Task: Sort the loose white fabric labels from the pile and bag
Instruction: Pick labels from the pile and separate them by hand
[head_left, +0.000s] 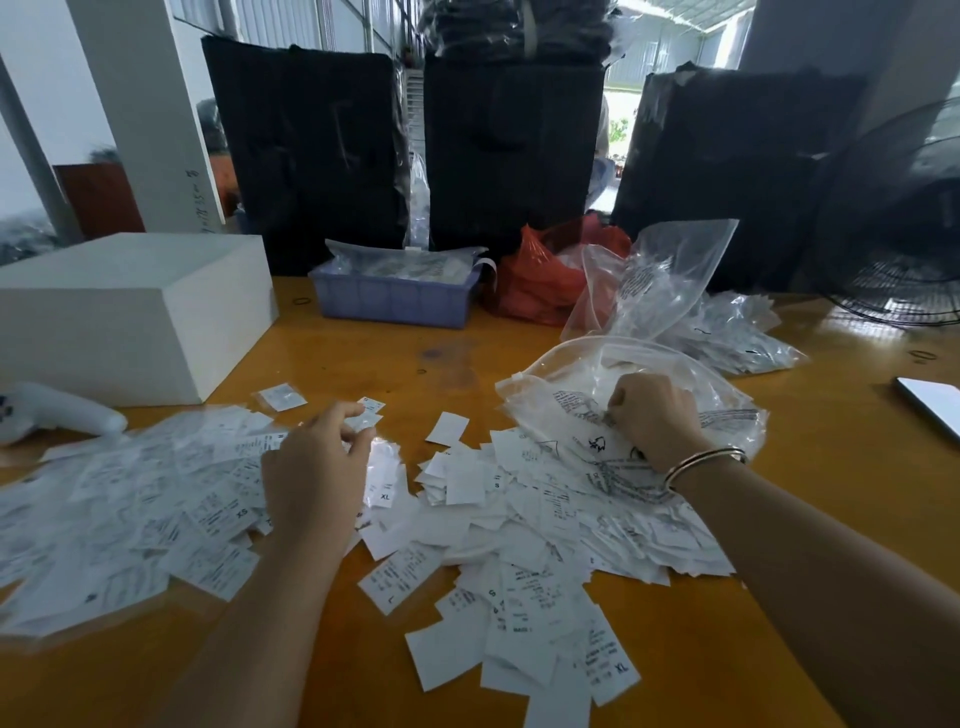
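Nearest us, at 6 o'clock, we record the pile of white fabric labels (519, 545) spread across the yellow table (727, 649). At 9 o'clock our left hand (317, 467) pinches a few labels in curled fingers. At 2 o'clock our right hand (657, 415), fingers clenched, grips the clear bag (571, 395). Beyond, at 12 o'clock, sits a blue tray (395, 304).

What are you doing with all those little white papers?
A person is sorting white fabric labels heaped on an orange table. The left hand pinches a small label above the pile. The right hand grips a clear plastic bag with more labels inside. Behind sit a white box and a purple tray.
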